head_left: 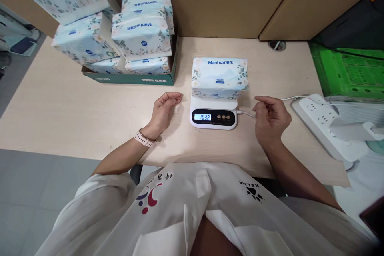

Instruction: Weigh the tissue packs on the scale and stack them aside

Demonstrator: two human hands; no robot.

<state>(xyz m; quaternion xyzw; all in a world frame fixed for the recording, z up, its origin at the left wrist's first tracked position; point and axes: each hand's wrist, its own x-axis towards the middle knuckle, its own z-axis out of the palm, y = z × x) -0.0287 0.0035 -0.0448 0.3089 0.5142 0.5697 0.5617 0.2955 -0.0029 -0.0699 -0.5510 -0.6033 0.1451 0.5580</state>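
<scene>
On the bench (69,116), a Manhua tissue pack (220,77) sits atop a lit digital scale (214,117) between the left hand (163,113) and right hand (271,120); stacked packs (142,34) rise above a green carton (129,79).

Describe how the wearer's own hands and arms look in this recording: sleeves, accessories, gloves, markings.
The left hand and right hand are both ungloved. A pale pink, slotted band circles the left wrist; the right wrist shows none. Loose, plain white fabric sleeves leave both forearms bare. No cables or markings show on either arm.
</scene>
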